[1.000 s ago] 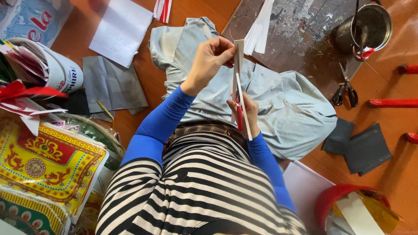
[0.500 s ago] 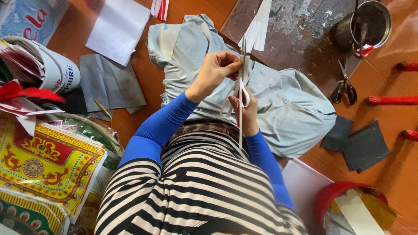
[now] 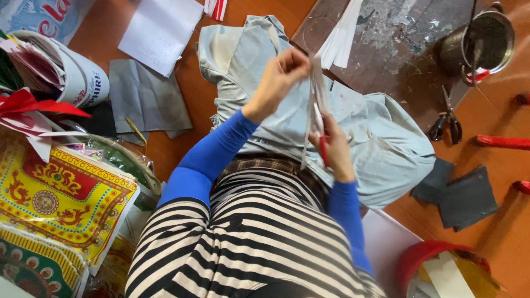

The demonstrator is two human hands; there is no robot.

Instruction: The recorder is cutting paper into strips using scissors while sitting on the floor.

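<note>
Head view, looking down: an orange-brown wooden floor [image 3: 497,232] carries a dark paint-spattered board [image 3: 397,49] at upper right. At left, large yellow-and-red ornamental printed sheets [image 3: 55,198] lie in a stack below a white cylindrical tub with coloured lettering [image 3: 77,77]; a blank white paper sheet [image 3: 160,30] rests above grey fabric pieces [image 3: 146,99]. Over a pale blue cloth [image 3: 381,143] on the lap, the left hand [image 3: 279,77], its grip pinched narrow, holds up a long white paper strip [image 3: 313,102], while the right hand [image 3: 335,146] is closed on red-handled scissors [image 3: 322,144] at the strip.
</note>
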